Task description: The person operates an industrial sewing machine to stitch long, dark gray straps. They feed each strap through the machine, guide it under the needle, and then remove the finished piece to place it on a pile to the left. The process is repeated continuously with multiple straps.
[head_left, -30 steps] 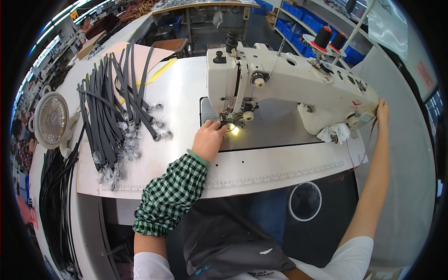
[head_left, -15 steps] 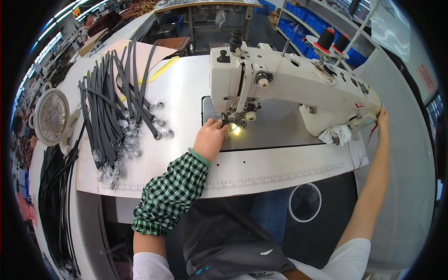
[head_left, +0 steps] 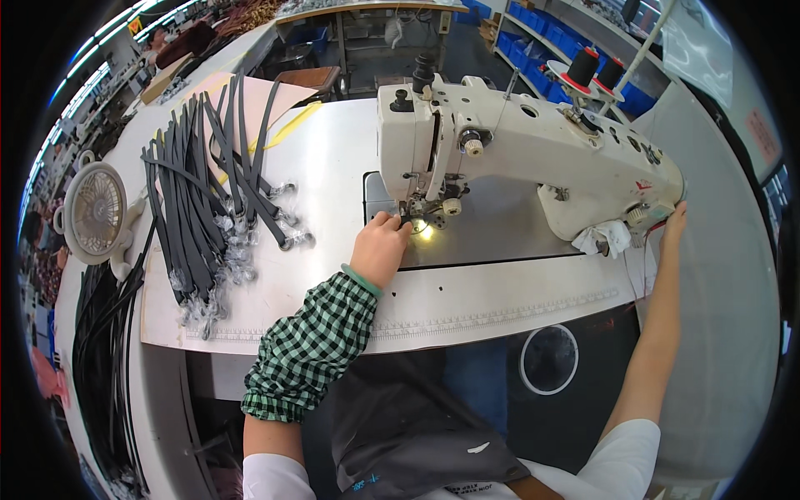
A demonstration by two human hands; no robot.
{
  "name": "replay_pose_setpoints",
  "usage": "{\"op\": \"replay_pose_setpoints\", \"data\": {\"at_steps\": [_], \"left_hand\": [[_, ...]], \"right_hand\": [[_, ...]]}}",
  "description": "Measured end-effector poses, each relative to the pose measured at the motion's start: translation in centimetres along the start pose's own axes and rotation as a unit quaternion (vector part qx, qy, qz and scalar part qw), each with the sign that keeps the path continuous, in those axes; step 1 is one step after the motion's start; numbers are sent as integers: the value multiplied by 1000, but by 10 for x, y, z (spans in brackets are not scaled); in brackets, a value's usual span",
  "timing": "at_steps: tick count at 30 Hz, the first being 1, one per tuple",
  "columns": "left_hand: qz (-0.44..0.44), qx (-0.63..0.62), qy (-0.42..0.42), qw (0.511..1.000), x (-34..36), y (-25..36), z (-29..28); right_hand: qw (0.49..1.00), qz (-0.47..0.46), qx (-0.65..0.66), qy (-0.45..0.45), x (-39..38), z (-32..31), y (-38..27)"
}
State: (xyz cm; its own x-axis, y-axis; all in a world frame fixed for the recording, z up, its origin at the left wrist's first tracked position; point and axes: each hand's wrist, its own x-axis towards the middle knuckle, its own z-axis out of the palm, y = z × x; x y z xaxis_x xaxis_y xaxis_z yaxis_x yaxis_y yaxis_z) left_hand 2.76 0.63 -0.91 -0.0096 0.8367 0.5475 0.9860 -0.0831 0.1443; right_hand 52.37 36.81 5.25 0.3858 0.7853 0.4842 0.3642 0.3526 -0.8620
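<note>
We locate the sewing machine (head_left: 521, 137) on the white table (head_left: 333, 158), its head above the lit stitching area. Our left hand (head_left: 381, 247) sits beside the presser foot (head_left: 406, 208), fingers bent and close together; a small dark piece shows at the fingertips, but we cannot tell whether it is gripped. A green-and-black checked sleeve cover (head_left: 317, 342) encloses the left forearm. Our right hand (head_left: 677, 223) reaches the machine's right end, fingers extended; we cannot tell how firmly they grip. A white cloth (head_left: 615, 237) lies against the machine's base near that end. Left of the machine, we find dark grey straps (head_left: 187, 217) with clear-plastic-wrapped ends, partly over a pink sheet (head_left: 287, 96). A small fan (head_left: 94, 212) stands farther left.
</note>
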Motion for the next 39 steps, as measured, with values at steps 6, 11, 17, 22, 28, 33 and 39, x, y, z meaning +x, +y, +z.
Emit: {"op": "replay_pose_setpoints", "data": {"at_steps": [6,11,17,22,28,33,39], "left_hand": [[-6,-6,14,1000,3,1,0],[-27,2,-23,999,-1,-3,-4],[-30,12,-33,999,7,2,0],[-13,35,7,999,3,1,2],[7,2,-10,1000,6,-4,4],[13,1,-7,1000,5,-3,1],[22,-8,21,1000,3,-4,0]], "right_hand": [[947,-156,-278,-33,49,-12,-36],[957,31,-256,-136,36,1,-58],[998,-24,-58,-20,28,-18,16],[974,-69,-214,7,35,-13,2],[955,-7,-285,-86,48,-23,-36],[994,19,-70,-86,18,-23,-12],[994,58,-62,-64,-2,-13,13]]}}
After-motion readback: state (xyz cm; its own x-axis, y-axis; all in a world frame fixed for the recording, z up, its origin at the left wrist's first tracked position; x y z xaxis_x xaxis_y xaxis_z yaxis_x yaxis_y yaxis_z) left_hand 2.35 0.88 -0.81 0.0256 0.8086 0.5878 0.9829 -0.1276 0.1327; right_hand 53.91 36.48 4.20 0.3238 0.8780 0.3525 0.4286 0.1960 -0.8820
